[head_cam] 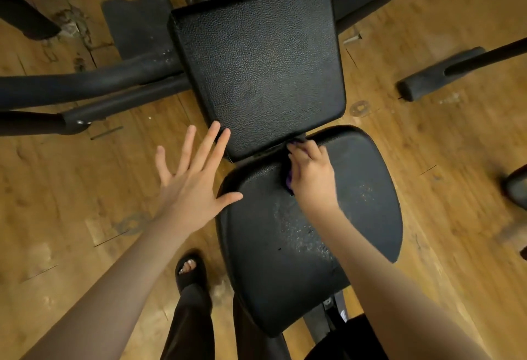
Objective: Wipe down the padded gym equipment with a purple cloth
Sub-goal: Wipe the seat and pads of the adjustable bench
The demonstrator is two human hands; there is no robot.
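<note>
Head view, looking down: right hand [310,174] bunching purple cloth [289,180] against seat pad [356,188] near gap below back pad [256,68], likely wiping that seam. Left hand [191,177] spread flat, fingertips at back pad's corner, probably steadying.

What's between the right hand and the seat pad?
The purple cloth, mostly hidden under the right hand, pressed against the seat pad near its rear edge, head view.
</note>
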